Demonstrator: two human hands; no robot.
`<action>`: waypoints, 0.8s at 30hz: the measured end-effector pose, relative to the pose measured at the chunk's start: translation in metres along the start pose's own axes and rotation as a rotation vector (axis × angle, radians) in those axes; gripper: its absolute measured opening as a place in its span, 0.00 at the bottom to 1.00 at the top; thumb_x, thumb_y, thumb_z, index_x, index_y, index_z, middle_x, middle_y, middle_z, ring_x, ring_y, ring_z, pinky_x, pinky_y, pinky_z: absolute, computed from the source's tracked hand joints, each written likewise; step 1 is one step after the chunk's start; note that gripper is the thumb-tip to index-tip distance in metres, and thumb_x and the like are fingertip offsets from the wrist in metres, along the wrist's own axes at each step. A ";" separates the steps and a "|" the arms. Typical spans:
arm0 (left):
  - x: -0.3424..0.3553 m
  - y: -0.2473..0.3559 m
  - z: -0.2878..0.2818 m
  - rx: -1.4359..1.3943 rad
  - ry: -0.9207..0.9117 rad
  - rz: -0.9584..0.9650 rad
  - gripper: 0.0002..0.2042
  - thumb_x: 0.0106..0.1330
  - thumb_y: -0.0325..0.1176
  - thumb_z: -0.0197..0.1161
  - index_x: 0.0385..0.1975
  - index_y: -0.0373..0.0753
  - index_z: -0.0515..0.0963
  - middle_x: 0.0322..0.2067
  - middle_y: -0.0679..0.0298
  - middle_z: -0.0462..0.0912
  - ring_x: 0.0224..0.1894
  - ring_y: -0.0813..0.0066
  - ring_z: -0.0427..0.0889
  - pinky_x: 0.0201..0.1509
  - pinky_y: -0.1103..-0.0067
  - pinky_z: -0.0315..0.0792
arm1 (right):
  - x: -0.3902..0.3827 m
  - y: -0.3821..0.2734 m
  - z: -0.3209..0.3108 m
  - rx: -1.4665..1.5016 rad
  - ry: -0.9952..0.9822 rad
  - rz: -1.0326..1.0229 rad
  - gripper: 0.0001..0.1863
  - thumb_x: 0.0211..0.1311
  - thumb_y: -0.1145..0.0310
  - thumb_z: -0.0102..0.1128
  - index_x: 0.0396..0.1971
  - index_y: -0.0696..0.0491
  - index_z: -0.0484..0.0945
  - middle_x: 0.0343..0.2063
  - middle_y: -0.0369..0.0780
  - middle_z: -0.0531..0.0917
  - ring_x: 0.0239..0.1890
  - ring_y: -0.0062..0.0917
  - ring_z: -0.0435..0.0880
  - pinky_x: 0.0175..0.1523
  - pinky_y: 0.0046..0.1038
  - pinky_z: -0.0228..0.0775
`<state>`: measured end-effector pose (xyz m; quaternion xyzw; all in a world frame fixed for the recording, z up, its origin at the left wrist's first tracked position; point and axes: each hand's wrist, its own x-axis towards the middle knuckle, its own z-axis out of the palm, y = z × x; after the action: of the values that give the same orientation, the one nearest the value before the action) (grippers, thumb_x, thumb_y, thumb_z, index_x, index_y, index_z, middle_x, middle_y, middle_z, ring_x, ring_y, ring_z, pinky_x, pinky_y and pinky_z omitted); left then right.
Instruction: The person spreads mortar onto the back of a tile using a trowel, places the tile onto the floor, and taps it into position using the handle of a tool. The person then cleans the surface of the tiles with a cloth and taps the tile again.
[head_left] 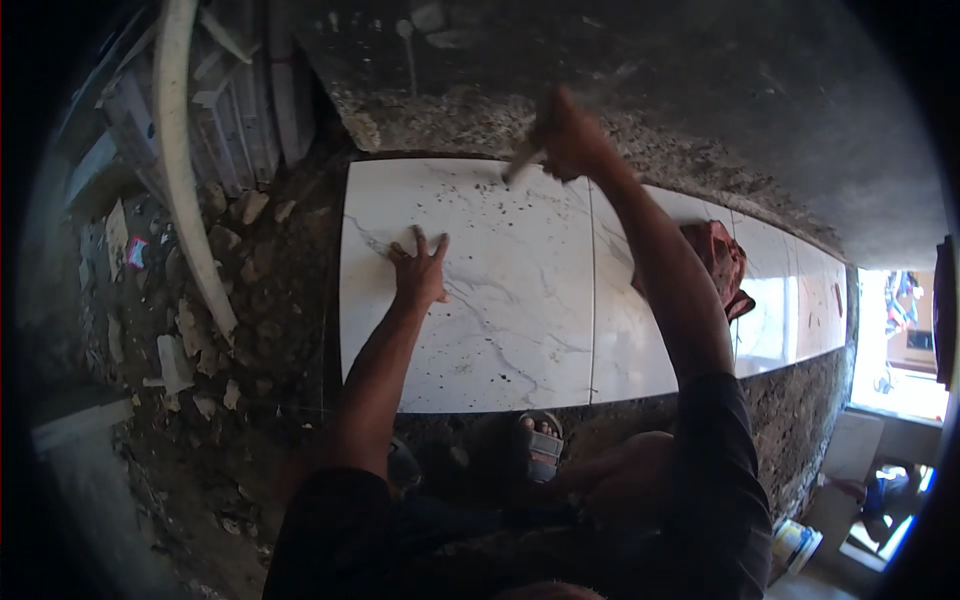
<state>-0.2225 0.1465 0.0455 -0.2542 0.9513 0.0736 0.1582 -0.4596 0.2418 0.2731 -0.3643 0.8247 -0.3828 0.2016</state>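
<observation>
My left hand [418,268] lies with spread fingers on a large white marble-patterned tile [500,330] scattered with dark crumbs. Over the far edge of that tile, close to the rough foot of the wall, my right hand [572,140] is closed around a short light-brown stick-like tool [521,160]. Motion blurs this hand, so the tool's full shape cannot be made out. A crumpled dark-red cloth [715,262] sits on the tiles to the right, partly behind my right forearm.
More white tiles [770,235] continue the row rightward beside a dark wall [720,100]. Rubble [200,340], a long curved pole [180,150] and wooden boards [225,130] occupy the left. A sandalled foot [543,450] stands at the near tile edge. A bucket [795,545] is at lower right.
</observation>
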 end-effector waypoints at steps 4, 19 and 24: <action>-0.001 0.000 0.000 0.006 -0.044 0.010 0.60 0.31 0.50 0.81 0.70 0.59 0.50 0.69 0.42 0.44 0.60 0.19 0.58 0.62 0.41 0.56 | 0.028 0.002 0.015 -0.174 0.019 -0.369 0.19 0.58 0.73 0.50 0.50 0.56 0.61 0.28 0.51 0.80 0.17 0.33 0.82 0.17 0.33 0.74; -0.010 -0.006 0.011 0.019 0.050 -0.034 0.55 0.33 0.47 0.79 0.68 0.57 0.56 0.68 0.40 0.48 0.59 0.22 0.62 0.62 0.39 0.52 | 0.030 -0.088 0.121 0.051 -0.242 0.070 0.20 0.58 0.72 0.56 0.51 0.53 0.64 0.25 0.45 0.80 0.15 0.28 0.80 0.16 0.29 0.72; 0.009 0.013 -0.004 -0.046 0.143 -0.005 0.57 0.32 0.46 0.80 0.69 0.56 0.54 0.68 0.40 0.47 0.59 0.22 0.62 0.62 0.40 0.52 | 0.055 -0.065 0.122 -0.304 0.108 -0.743 0.19 0.57 0.73 0.54 0.48 0.53 0.64 0.23 0.46 0.79 0.14 0.29 0.80 0.15 0.30 0.72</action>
<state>-0.2374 0.1528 0.0470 -0.2648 0.9576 0.0765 0.0843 -0.3921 0.1123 0.2444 -0.6427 0.6933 -0.3220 -0.0502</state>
